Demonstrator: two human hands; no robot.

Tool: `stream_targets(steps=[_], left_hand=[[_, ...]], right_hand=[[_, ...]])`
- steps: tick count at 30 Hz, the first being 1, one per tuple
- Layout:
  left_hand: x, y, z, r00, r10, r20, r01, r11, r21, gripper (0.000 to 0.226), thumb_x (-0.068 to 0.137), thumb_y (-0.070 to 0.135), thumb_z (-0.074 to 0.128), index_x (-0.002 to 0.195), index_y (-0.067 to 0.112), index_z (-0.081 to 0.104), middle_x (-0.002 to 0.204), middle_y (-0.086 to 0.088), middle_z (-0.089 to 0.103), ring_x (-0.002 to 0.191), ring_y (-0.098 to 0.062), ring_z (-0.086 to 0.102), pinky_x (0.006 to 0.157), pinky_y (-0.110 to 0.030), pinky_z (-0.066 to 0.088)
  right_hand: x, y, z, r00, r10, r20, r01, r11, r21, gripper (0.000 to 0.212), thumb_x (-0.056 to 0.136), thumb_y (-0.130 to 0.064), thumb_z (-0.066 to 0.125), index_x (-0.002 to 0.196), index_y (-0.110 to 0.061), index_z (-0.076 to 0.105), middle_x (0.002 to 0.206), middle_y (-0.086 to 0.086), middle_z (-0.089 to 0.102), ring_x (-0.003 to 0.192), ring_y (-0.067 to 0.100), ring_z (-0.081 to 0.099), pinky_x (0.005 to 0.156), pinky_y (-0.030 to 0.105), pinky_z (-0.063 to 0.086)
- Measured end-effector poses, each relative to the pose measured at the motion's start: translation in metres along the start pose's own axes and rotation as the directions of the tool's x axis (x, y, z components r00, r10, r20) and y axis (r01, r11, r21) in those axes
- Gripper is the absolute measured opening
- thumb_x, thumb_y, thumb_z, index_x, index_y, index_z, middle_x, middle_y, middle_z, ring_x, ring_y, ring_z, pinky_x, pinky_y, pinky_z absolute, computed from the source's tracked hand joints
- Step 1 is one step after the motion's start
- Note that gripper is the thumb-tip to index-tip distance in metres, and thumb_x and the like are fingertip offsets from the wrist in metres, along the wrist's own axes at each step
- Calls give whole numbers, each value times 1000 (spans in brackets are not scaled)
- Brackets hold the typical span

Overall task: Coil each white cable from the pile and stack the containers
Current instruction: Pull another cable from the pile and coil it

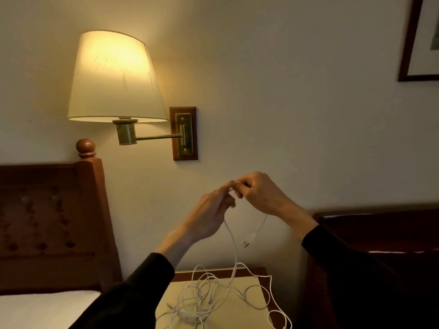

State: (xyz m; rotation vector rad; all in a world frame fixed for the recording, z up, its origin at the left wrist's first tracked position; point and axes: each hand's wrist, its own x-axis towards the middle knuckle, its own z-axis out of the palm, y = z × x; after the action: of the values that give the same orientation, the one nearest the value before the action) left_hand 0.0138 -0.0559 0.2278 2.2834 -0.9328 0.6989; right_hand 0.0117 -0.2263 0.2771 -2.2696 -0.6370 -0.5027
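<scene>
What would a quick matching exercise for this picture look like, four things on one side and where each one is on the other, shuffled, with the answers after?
Things:
1. USB plug
2. cable pile
3. wall lamp
4. picture frame

Places:
A. top right corner of the wall
B. dangling below the raised hands
C. on the nightstand top
D. lit, above the headboard

Pairs: 1-B, 2-C, 3-D, 4-A

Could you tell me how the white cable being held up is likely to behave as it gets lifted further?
The held cable is probably floppy: it droops from both hands, its USB plug dangling. It likely snags too, since it runs into the tangled pile below.
</scene>
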Motion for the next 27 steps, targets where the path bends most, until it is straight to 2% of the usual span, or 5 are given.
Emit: stream_targets(steps=[3, 16, 20, 25, 27], left_hand=[[0, -5, -14, 985, 126, -117, -124, 992, 25, 19, 103, 19, 42, 96, 15, 60, 69, 10, 55, 57, -6, 52, 55, -16, 40], [1, -50, -59, 963, 201, -178, -95, 875, 475, 12, 95, 10, 53, 101, 20, 56, 81, 8, 69, 62, -16, 65, 55, -26, 48], [-4, -52, -49, 976, 169, -140, -105, 920, 378, 35, 99, 49, 36, 90, 22, 56, 67, 13, 58, 52, -5, 53, 48, -26, 44], [-45, -94, -24, 986, 43, -162, -24, 993, 117, 38, 99, 58, 28, 79, 30, 45, 63, 13, 49, 52, -6, 47, 51, -36, 41], [-58, -100, -7, 980, -57, -191, 63, 998, 24, 40, 98, 58, 30, 75, 28, 45, 60, 12, 46, 51, -4, 42, 50, -32, 37]], right_hand=[[-8, -8, -8, 998, 11, 62, -14, 998, 55, 43, 100, -35, 50, 61, -20, 58, 43, -11, 42, 43, 5, 37, 48, 15, 31], [-58, -10, 1, 934, 252, 253, -345, 821, 456, 33, 106, -22, 33, 87, -12, 57, 55, -6, 35, 43, 6, 29, 40, 19, 24], [-61, -1, -12, 939, 289, 185, -343, 772, 535, 35, 105, -29, 38, 79, -14, 55, 52, -5, 32, 41, 8, 24, 38, 20, 19], [-37, 26, -77, 887, 451, -95, -159, 493, 856, 35, 105, -25, 33, 73, -17, 45, 41, -12, 23, 31, 3, 19, 31, 18, 13], [-27, 39, -83, 878, 453, -158, -162, 589, 792, 35, 105, -23, 35, 74, -15, 48, 44, -8, 29, 37, 8, 24, 34, 20, 22]])
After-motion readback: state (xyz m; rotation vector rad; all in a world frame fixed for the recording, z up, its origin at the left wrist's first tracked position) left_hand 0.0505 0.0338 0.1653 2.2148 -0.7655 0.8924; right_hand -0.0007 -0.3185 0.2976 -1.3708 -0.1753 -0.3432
